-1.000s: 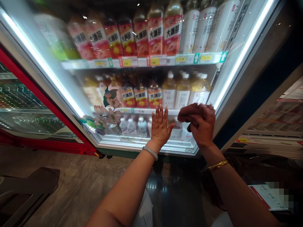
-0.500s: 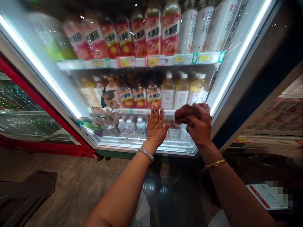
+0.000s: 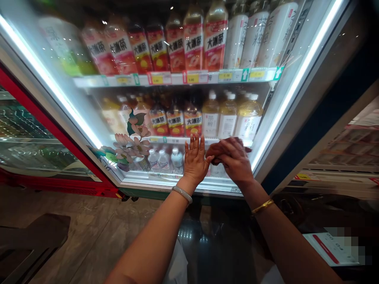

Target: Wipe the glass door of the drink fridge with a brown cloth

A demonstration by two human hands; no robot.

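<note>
Left hand (image 3: 195, 159) flat on glass door (image 3: 160, 184), fingers stretched out. Right hand (image 3: 237, 163) grips brown cloth (image 3: 215, 151) (all bunched up) just beside left thumb. Bottles (image 3: 194, 123) behind glass, above left hand.

The left hand (image 3: 195, 165) is flat, its back facing the wearer and its palm turned away. Its four fingers (image 3: 196, 146) point upward with narrow gaps between them, and the thumb (image 3: 208, 161) juts out from them toward the right hand (image 3: 237, 163). The left wrist (image 3: 189, 184) lies below those fingers, nearly in line with the forearm (image 3: 151, 236).

The right hand is curled in a grip, its knuckles raised and slightly blurred, just beside the left thumb; whether they touch cannot be told. The right wrist (image 3: 251, 191) sits below and to the right of its bent fingers, and the right forearm (image 3: 287, 236) slants down and outward from it.
</note>
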